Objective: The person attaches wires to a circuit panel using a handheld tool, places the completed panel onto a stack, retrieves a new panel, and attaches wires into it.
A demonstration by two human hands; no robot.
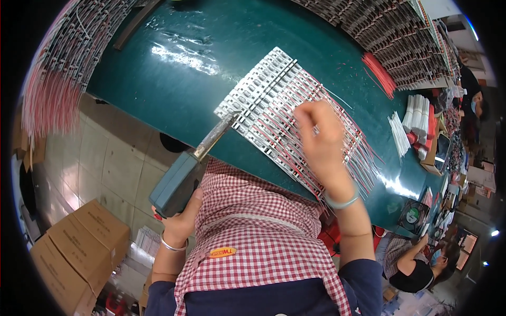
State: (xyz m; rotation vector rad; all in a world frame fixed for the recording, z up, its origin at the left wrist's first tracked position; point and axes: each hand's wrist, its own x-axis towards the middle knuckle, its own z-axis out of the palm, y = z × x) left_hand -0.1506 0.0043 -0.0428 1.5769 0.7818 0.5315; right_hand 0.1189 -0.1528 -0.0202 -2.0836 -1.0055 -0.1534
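My left hand (pixel 182 220) is wrapped around the grip of a soldering gun (pixel 176 183) with a blue-green body. Its metal barrel slants up to the near left edge of a white panel of small circuit boards (pixel 258 87), and the tip is at or just over the pads there. Over the panel's right part is my right hand (pixel 322 134), its fingers curled in a pinch; whatever they may hold is too small to make out. Rows of thin red and white wires (pixel 363 152) run from the boards toward the right, partly under my right hand and wrist.
The panel lies on a green table (pixel 174 100). Stacked wired boards (pixel 379 37) stand at the far right, near red wires (pixel 380 76) and white wire bundles (pixel 416 113). More wired boards (pixel 63 68) hang at the left. Cardboard boxes (pixel 87 247) stand lower left; a co-worker (pixel 416 263) sits lower right.
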